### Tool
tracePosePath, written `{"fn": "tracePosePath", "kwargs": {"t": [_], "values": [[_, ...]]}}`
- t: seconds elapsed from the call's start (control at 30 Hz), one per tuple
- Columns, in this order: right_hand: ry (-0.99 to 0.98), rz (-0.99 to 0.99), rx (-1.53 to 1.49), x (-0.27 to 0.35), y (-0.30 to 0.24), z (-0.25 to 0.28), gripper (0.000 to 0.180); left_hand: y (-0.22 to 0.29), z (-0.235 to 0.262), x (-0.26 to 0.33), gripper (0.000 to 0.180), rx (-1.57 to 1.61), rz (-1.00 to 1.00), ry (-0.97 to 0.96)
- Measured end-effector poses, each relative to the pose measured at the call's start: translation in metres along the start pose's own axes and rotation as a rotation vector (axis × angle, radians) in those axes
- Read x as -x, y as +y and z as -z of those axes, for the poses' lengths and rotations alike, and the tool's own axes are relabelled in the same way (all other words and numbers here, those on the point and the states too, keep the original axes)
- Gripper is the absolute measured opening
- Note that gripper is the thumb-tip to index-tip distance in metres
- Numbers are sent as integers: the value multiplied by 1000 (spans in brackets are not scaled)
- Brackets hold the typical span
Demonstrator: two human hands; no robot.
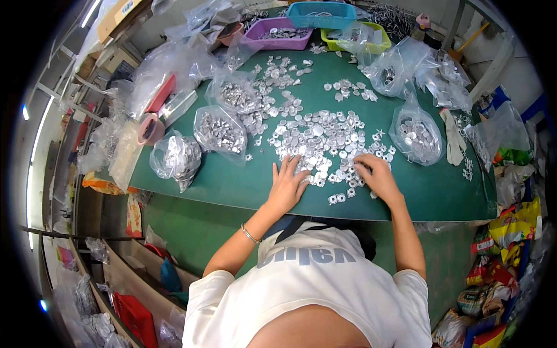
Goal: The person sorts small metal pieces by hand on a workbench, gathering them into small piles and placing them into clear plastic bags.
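Note:
A broad pile of small, flat silver metal pieces (318, 132) covers the middle of the green table. Most look like round discs or charms; some have a hole or a star shape. My left hand (285, 184) lies at the pile's near left edge, fingers spread and fingertips touching the pieces. At the near right side, my right hand (378, 177) bends its fingers down onto the pieces; they look slightly apart, and no held piece shows. Between the hands and closer to me, a few ring-like pieces (337, 199) lie apart from the pile.
Left of the pile stand open plastic bags of metal parts (220, 132); another filled bag (415, 136) is at the right, beside a white glove (452, 136). Purple (278, 42), blue (322, 7) and yellow-green (380, 43) baskets line the back. A pink tape dispenser (152, 130) sits far left.

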State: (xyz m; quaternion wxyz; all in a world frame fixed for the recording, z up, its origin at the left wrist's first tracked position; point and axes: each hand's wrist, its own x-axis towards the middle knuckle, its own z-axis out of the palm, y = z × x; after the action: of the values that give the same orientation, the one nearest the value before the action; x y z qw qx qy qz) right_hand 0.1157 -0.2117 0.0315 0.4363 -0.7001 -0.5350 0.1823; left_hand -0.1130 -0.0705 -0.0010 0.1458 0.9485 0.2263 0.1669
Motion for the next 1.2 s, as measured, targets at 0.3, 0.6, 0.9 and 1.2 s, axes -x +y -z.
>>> {"fn": "tracePosePath", "kwargs": {"t": [0.3, 0.6, 0.9, 1.2], "values": [[224, 84, 360, -35, 7, -25, 22, -14, 2, -9, 30, 109, 196, 89], [309, 42, 523, -67, 16, -44, 16, -5, -8, -67, 30, 221, 81, 155], [276, -520, -1343, -47, 10, -15, 13, -21, -19, -92, 10, 300, 107, 337], [229, -300, 228, -44, -20, -33, 17, -28, 23, -69, 19, 2176, 891, -13]]}}
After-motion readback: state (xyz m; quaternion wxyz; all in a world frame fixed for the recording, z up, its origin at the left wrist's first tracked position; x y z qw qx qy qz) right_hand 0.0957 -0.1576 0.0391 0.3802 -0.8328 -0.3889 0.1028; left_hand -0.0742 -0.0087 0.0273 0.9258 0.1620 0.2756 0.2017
